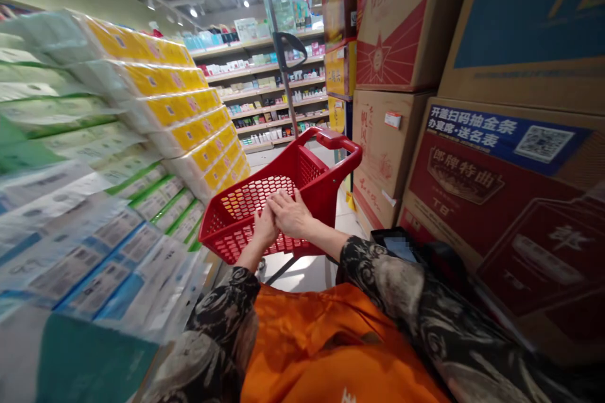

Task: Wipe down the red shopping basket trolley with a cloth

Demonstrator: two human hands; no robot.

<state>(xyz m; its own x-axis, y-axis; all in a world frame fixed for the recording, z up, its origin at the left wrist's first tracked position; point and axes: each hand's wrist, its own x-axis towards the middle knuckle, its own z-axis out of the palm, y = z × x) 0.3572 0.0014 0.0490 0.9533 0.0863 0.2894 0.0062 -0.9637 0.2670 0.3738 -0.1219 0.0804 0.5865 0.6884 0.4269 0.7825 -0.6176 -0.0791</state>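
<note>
In front of me stands a red plastic shopping cart [309,167] with a perforated basket and a raised handle. My left hand [266,228] and my right hand [292,214] are together in front of the basket's near side. The right hand's fingers are stretched out, lying across the left hand. Most of the left fingers are hidden beneath them, though its thumb points up. I cannot tell whether either hand touches the basket rim. No item shows in the hands. Through the perforated side, the basket's floor is only partly visible.
Wrapped paper packs [189,110] are stacked high on the left, with blue-and-white packs [111,264] nearer me. Large cardboard cartons [472,195] rise close on the right. Shelves of small products [265,85] stand behind a grey pole [286,88]. A dark object with a screen [399,245] lies low right.
</note>
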